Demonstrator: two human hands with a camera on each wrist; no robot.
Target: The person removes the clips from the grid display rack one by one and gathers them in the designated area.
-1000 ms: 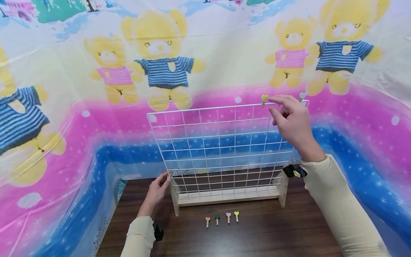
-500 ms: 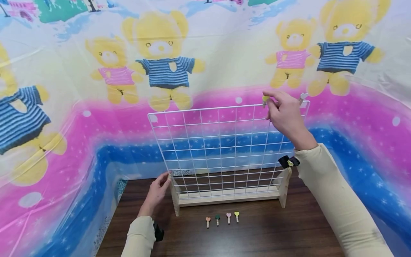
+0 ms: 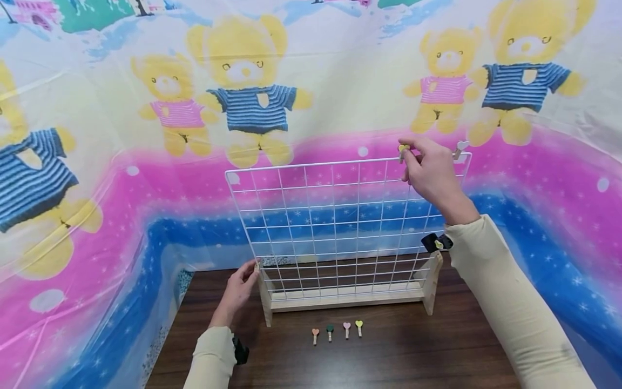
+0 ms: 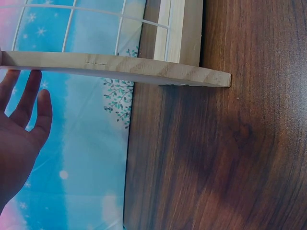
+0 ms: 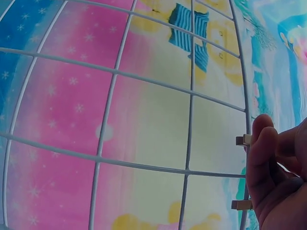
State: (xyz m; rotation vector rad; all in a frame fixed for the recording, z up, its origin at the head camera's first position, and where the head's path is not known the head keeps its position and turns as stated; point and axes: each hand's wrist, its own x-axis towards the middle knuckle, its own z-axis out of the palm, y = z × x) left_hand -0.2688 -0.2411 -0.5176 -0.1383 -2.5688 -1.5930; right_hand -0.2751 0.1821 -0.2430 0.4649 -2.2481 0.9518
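Head: yellow heart clip stood upright across the wire grid's top, pinched by the nearer right hand | Left wrist: left hand touched the wooden upright, fingers loosely extended | Right wrist: clip crossed the edge wire

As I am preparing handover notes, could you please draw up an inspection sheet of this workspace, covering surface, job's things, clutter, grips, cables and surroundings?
Surface: dark wood-grain table.
Job's things: white wire grid standing in a wooden stand; orange clip, green clip, pink clip and lower yellow clip in a row on the table in front; upper yellow clip and white clip at the grid's top bar.
Clutter: nothing seen.
Grips: right grip pinches the upper yellow clip; left grip touches the stand's left support.
Cables: nothing seen.
Surroundings: creased cloth backdrop printed with yellow bears.
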